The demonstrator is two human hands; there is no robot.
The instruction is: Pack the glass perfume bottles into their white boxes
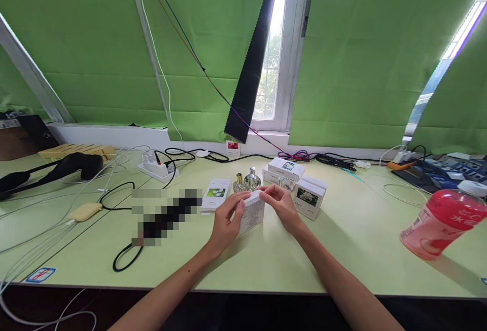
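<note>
A small white perfume box (252,215) with lines of fine print stands on the table between my two hands. My left hand (228,217) grips its left side, thumb towards me and fingers over the top. At the upper right edge, the fingertips of my right hand (279,204) pinch the top of the box; whether a flap is lifted there I cannot tell. Just behind are glass perfume bottles, one with a gold cap (239,179) and one with a silver cap (252,173). Another silver-capped bottle (281,182) is partly hidden behind my right hand.
White boxes (311,196) with flower pictures stand right of my hands, and a flat one (216,195) lies left. A pink drink bottle (437,224) is at right. Cables, a power strip (158,170) and a yellow case (86,212) are at left; a pixelated patch hides something.
</note>
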